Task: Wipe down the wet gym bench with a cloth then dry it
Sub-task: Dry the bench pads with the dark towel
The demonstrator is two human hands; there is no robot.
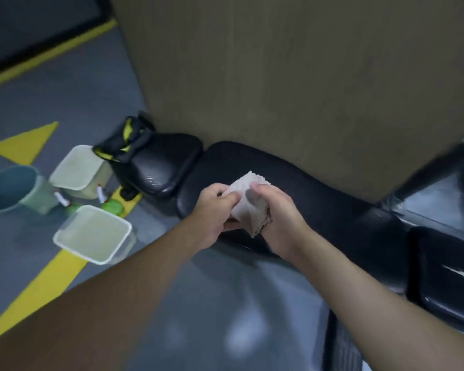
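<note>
Both hands grip the folded cloth above the bench: left hand pinching its near edge, right hand wrapped round it. Cloth not yet on the pad. I judge wiping and drying both remain; wet glints show on the left seat pad.

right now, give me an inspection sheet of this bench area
surface: black bench, glints on its pads; wetness unclear
job's things: pale cloth held above the bench
clutter: black-and-yellow bundle on the bench end; two pale bins, a blue bucket, green spray bottles on the floor
grippers: left hand and right hand both grip the cloth
cables: nothing seen
surroundings: grey floor with yellow lines; brown wall behind
</note>
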